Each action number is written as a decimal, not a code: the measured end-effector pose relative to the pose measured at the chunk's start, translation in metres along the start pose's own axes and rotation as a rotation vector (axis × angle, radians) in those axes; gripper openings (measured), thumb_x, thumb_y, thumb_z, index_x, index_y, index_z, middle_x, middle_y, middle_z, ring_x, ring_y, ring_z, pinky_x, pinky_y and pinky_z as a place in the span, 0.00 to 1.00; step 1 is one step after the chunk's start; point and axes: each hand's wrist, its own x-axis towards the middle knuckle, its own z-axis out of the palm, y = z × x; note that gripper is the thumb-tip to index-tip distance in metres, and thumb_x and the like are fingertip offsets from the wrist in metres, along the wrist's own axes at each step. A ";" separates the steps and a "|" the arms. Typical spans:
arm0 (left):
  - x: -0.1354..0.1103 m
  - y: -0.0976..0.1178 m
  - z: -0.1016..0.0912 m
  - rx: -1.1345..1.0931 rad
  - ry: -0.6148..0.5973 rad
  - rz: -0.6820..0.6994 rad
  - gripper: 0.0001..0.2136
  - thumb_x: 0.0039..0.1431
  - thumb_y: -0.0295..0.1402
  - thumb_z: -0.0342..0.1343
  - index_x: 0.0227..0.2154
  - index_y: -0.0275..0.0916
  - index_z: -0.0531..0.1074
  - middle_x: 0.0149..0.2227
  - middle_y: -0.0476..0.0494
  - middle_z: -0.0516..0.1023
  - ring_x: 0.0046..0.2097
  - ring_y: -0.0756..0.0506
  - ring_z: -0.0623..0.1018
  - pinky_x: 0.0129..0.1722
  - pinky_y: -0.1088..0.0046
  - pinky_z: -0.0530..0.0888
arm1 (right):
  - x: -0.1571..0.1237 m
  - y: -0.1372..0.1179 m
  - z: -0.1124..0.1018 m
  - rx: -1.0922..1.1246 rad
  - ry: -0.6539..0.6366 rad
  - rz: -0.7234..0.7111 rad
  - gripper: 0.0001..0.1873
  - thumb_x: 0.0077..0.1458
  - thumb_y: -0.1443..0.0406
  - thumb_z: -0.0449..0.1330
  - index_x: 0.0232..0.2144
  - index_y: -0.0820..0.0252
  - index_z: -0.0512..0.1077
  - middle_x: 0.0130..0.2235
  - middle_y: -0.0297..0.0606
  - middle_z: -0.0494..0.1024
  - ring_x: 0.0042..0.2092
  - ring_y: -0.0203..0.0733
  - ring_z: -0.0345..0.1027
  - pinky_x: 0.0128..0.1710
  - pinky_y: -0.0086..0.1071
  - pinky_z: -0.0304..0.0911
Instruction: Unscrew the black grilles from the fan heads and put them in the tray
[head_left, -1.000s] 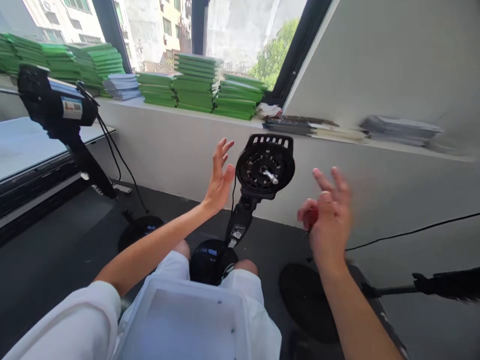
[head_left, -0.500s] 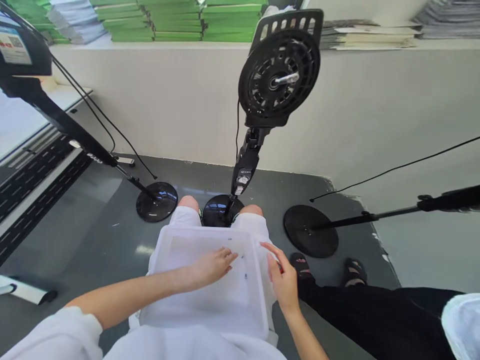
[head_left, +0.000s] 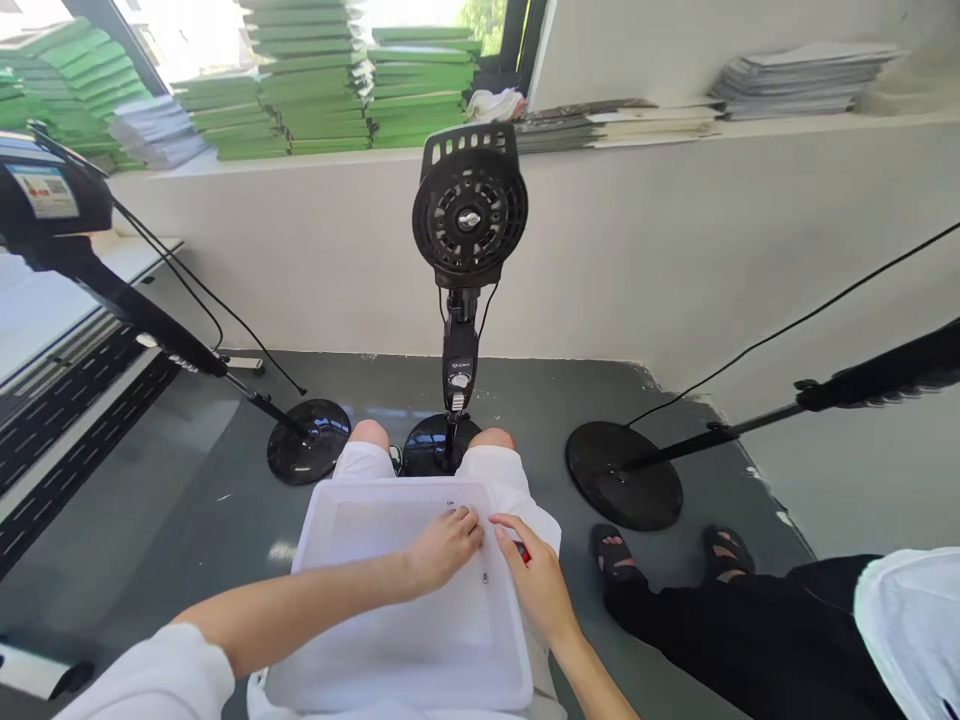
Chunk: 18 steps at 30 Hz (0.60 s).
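Note:
On my lap lies a shallow white plastic tray. My left hand is inside it near the right wall, palm down, with its fingers closed at the tips; what they pinch, if anything, is hidden. My right hand is over the tray's right rim, thumb and forefinger apart, just beside the left fingertips. A small red object shows in its palm under the curled fingers; its kind cannot be made out. A tiny dark metal piece lies below my left fingers, and another tiny piece lies above them.
A black stand fan part without blades rises in front of my knees. Other black stands with round bases are at left and right. A person in black trousers is at right. Green stacks line the ledge.
My right hand has moved left over the tray's rim, close to my left hand. The left fingers have curled in and now cover a tiny piece. The view has tilted up.

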 end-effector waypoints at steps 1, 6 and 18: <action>0.001 0.000 0.002 -0.003 0.009 0.014 0.09 0.71 0.26 0.50 0.46 0.32 0.74 0.46 0.36 0.77 0.52 0.40 0.76 0.51 0.62 0.74 | 0.000 -0.001 0.000 -0.004 0.007 -0.006 0.23 0.62 0.47 0.55 0.45 0.54 0.80 0.47 0.42 0.84 0.44 0.48 0.78 0.48 0.40 0.73; 0.012 0.002 0.010 -0.141 -0.010 -0.089 0.11 0.67 0.38 0.59 0.46 0.36 0.75 0.49 0.41 0.79 0.56 0.39 0.75 0.60 0.60 0.71 | 0.004 0.001 0.000 -0.009 0.043 -0.039 0.23 0.61 0.46 0.55 0.40 0.53 0.81 0.43 0.42 0.85 0.42 0.49 0.80 0.44 0.38 0.75; 0.030 -0.002 0.059 -0.298 0.152 -0.084 0.10 0.61 0.47 0.60 0.42 0.53 0.80 0.47 0.46 0.83 0.53 0.35 0.80 0.57 0.56 0.77 | 0.024 0.026 0.000 0.027 0.106 -0.153 0.12 0.51 0.43 0.61 0.31 0.32 0.81 0.35 0.30 0.85 0.37 0.59 0.81 0.36 0.45 0.78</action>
